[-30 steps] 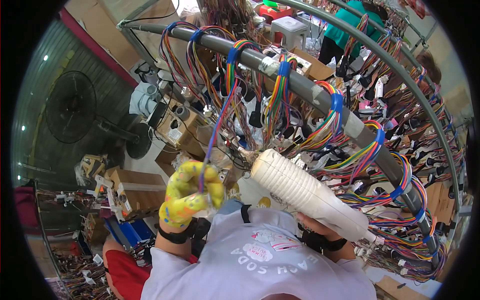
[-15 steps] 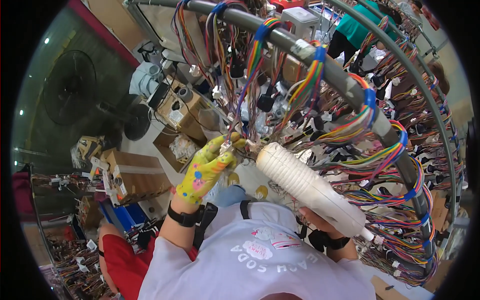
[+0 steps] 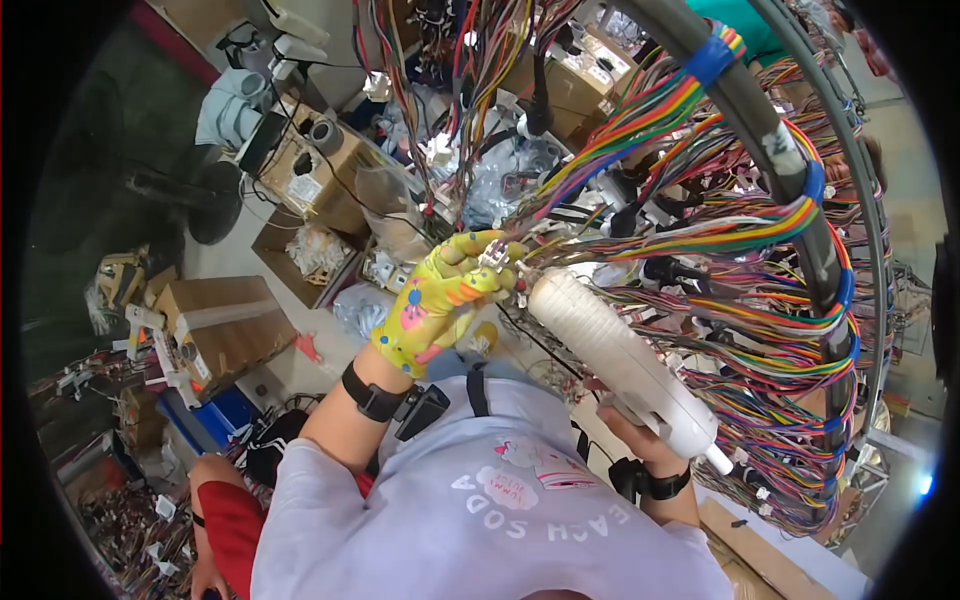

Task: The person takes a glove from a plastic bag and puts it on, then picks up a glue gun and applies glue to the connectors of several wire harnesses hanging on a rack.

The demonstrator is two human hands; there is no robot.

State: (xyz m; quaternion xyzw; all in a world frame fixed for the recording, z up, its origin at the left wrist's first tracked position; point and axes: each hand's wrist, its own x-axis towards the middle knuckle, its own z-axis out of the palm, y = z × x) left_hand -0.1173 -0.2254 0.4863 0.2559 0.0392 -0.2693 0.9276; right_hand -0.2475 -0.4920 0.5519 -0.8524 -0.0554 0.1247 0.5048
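Note:
My left hand (image 3: 430, 305), in a yellow patterned glove, pinches a small white plastic connector (image 3: 493, 254) with wires attached. My right hand (image 3: 640, 440) is wrapped round the underside of a white glue gun (image 3: 620, 350), its body ribbed toward the front. A white stick pokes out of its rear end. The gun's front end points up and left, close beside the connector; whether they touch cannot be made out. From the connector, a bundle of coloured wires (image 3: 640, 130) runs up to the metal rail. My right fingers are partly hidden by the gun.
A curved grey metal rail (image 3: 780, 150) carries many wire bundles tied with blue tape on the right. Cardboard boxes (image 3: 225, 325), plastic bags and a blue bin (image 3: 215, 420) stand on the left. A seated person in red shorts (image 3: 225, 525) is at lower left.
The view has shifted, so the rail sits further right. Both hands stay close together, with the connector in my left hand and the glue gun in my right.

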